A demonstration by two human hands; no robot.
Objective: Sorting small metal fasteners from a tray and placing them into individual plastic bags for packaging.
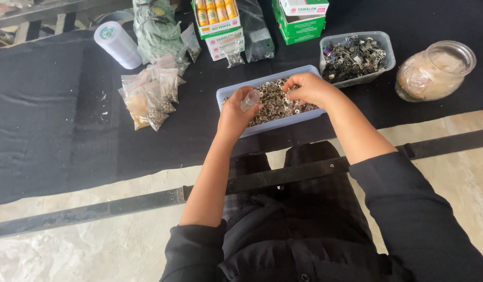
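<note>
A pale blue plastic tray (228, 92) full of small silver metal rings lies on a black cloth in front of me. My left hand (235, 114) rests at the tray's near edge and holds a small clear plastic vial (250, 99), tilted over the rings. My right hand (307, 89) is inside the tray with its fingertips pinched down among the rings; whether it holds one I cannot tell.
A clear tub of dark metal clips (356, 56) and a glass jar (434, 70) sit to the right. Small filled plastic bags (150, 96), a white roll (116, 44) and green-and-white boxes (299, 18) lie behind and left. A black strap (147, 201) crosses the floor.
</note>
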